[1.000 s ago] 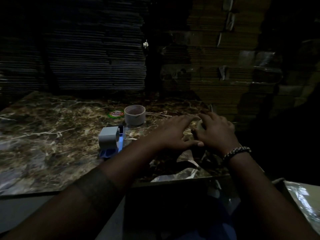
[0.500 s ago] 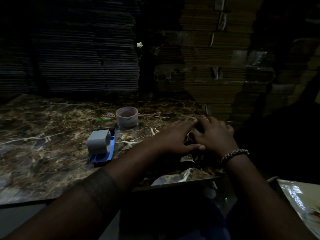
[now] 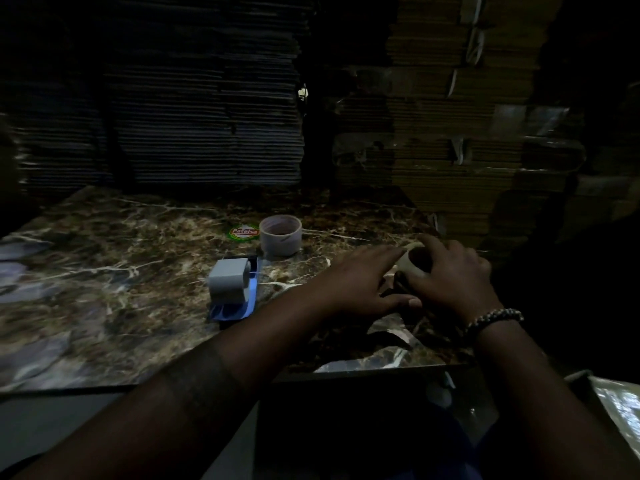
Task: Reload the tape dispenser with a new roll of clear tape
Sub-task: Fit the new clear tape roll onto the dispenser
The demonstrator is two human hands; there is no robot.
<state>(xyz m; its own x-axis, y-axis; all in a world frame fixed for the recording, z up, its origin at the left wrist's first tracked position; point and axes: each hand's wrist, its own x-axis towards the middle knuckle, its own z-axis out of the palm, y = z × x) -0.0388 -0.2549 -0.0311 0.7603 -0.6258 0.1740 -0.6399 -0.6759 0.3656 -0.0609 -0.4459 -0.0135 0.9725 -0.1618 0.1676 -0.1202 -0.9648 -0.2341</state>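
A roll of clear tape (image 3: 412,261) shows between my two hands at the right side of the marble table (image 3: 104,289). My right hand (image 3: 453,278) wraps over it from the right. My left hand (image 3: 363,282) lies against its left side with fingers stretched and thumb underneath. Most of the roll is hidden by my hands. The tape dispenser (image 3: 233,289), blue with a grey roller, lies on the table to the left of my hands. An empty cardboard tape core (image 3: 280,235) stands upright behind it.
A round green and red label (image 3: 244,233) lies beside the core. Crumpled clear wrapping (image 3: 391,344) sits near the table's front edge. Tall stacks of flat cardboard (image 3: 207,98) rise behind the table. An open dark box (image 3: 346,410) is below the front edge.
My hands have stayed together on the roll, shifting slightly. More of the roll shows between them now. The camera has drifted, so everything sits a little lower and further left.
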